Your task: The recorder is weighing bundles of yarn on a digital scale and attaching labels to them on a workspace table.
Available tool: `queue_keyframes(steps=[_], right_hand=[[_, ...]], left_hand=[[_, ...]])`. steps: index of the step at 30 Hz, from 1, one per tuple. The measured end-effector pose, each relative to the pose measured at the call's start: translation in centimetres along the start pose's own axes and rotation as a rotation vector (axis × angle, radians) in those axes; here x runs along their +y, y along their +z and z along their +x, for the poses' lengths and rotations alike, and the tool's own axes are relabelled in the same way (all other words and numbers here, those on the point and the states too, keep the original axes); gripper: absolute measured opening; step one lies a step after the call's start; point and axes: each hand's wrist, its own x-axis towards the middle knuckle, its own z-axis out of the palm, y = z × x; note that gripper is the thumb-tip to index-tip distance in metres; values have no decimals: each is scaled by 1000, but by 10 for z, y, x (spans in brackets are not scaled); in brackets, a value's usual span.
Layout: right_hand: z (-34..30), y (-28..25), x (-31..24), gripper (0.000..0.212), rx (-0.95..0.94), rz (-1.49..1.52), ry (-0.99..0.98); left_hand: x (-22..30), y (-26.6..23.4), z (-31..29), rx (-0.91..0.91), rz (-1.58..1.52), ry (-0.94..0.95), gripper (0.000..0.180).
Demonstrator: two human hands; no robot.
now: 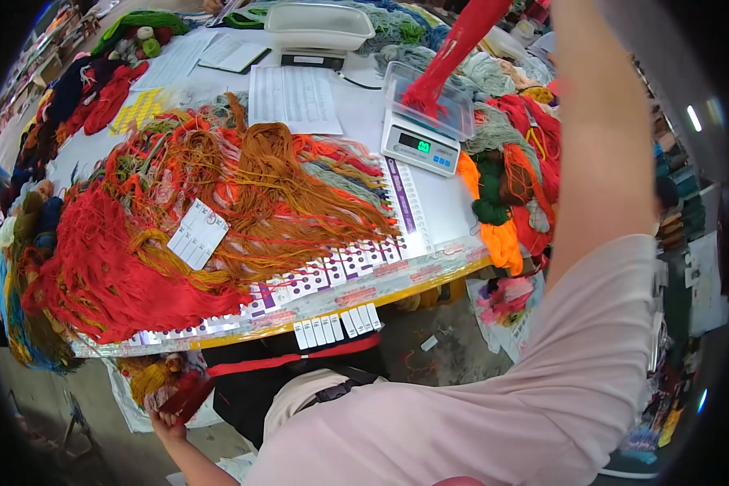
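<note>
Head view: right arm raised high, the hand itself out of frame at the top edge, so its grip can't be told; a red yarn bundle (449,57) hangs down from up there, its lower end resting in the clear tray of a small digital scale (424,130) on the white table (441,206). Left hand (170,419) low, below the table edge, fingers closed round a dark red yarn hank (188,397). Hands well apart. Orange, red and mustard yarn heap (219,194) covers the table's left, with a white label card (197,233) on it.
</note>
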Motion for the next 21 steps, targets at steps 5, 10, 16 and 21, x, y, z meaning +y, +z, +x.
queue_keyframes(steps=[5, 10, 16, 21], right_hand=[[-127, -73, 239, 34, -341, -1120, 459], [-269, -169, 282, 14, 60, -360, 1106], [-331, -157, 223, 89, 277, 162, 1207], [-352, -161, 230, 80, 389, 192, 1078]], left_hand=[[5, -8, -3, -3, -41, -49, 37], [18, -14, 16, -29, -103, -52, 29], [27, -7, 17, 0, -53, -1, 29], [39, 2, 20, -35, 32, 125, 25]])
